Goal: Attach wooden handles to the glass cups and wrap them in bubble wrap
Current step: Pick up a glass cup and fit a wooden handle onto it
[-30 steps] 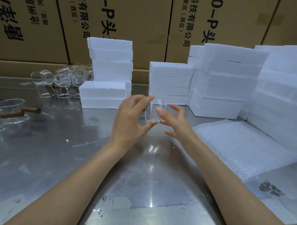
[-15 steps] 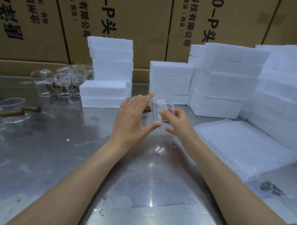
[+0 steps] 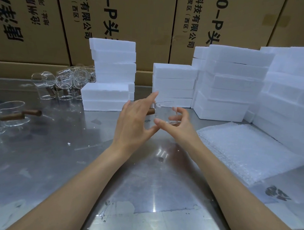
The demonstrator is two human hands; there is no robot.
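Clear glass, held up over the middle of the steel bench (image 3: 38, 161) — one glass cup (image 3: 163, 112) sits between both hands, in front of the foam-block stacks (image 3: 173, 84). The right hand (image 3: 178, 124) pinches it: thumb at the near lower edge, fingers (image 3: 174, 109) curled round the far side. The left hand (image 3: 134, 121) lies against its left side with fingers nearly straight, forefinger pointing up toward 1 o'clock; I cannot tell whether its thumb presses the glass.

A wooden handle (image 3: 151, 111) shows as a brown stub just behind the left hand, at the cup's 9 o'clock side. It seems already fitted, though the joint itself is hidden. The cup's long axis looks roughly upright, mouth up, and the handle runs out sideways to the left.

As for progress: at 9 o'clock lie finished cups with handles (image 3: 19, 114); at 11 o'clock a cluster of glasses (image 3: 64, 82) stands, some with handles. The bubble wrap (image 3: 243, 147) lies flat at 3 o'clock, nothing on it. So, by my judgement, this cup is past the handle stage and its wrapping is not yet begun — and no wrapped cup is in sight.
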